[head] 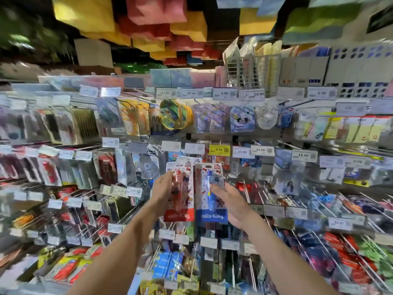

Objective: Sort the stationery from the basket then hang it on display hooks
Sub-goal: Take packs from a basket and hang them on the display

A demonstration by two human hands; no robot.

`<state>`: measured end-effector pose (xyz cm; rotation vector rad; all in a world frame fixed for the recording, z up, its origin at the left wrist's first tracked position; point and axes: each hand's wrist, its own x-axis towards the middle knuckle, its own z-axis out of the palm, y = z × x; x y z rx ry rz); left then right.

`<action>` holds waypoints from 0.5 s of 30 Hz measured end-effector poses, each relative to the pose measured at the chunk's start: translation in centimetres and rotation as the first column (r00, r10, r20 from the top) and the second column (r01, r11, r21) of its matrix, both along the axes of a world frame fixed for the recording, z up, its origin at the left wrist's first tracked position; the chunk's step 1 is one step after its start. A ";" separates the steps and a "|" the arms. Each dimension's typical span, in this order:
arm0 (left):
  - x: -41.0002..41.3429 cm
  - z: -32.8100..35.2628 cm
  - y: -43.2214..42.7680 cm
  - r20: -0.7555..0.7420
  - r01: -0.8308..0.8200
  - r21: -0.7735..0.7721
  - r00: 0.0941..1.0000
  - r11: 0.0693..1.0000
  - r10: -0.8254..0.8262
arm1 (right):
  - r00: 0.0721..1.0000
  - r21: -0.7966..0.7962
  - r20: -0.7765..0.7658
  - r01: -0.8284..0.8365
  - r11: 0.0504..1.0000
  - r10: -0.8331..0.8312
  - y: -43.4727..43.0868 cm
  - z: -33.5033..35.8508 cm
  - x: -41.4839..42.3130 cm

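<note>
Two carded pen packs hang side by side at the middle of the display wall. My left hand grips the red pen pack along its left edge, fingers wrapped over the blister. The blue pen pack hangs just to its right. My right hand lies flat against the blue pack's right side, fingers spread and touching the blister, not closed around it. The basket is out of view.
Rows of metal display hooks with hanging stationery fill the wall on all sides. Price tags such as the yellow tag sit at the hook ends. Bare hook prongs stick out towards me below the packs.
</note>
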<state>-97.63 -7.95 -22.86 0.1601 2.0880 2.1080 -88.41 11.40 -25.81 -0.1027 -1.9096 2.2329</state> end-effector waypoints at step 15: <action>-12.1 3.7 -2.1 -0.106 0.318 -0.008 0.942 0.948 -0.317 | 0.901 0.184 0.168 0.371 0.910 -0.401 1.7 -2.6 -9.5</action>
